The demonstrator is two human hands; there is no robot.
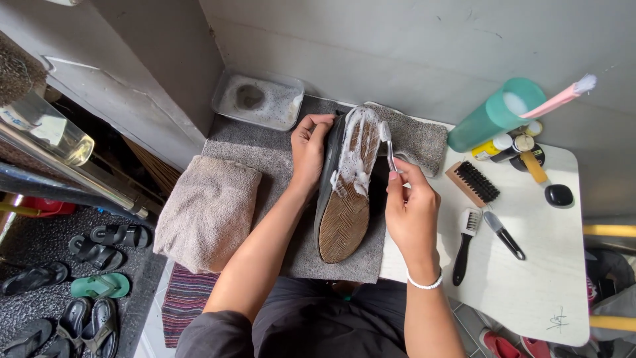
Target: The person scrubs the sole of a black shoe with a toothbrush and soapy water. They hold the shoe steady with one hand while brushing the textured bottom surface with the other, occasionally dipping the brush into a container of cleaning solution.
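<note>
left hand (310,149) gripping shoe (348,192) by toe edge, sole up, foamy, on grey towel (265,159). right hand (411,205) pinching toothbrush (388,146), bristles on sole. folded towel (209,209) just left, brushes (472,182) on white table (536,278).

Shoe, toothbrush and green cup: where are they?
Shoe (344,222): head view, on its brown sole.
Toothbrush (389,149): head view, on its white neck.
Green cup (490,119): head view, on its side wall.
</note>
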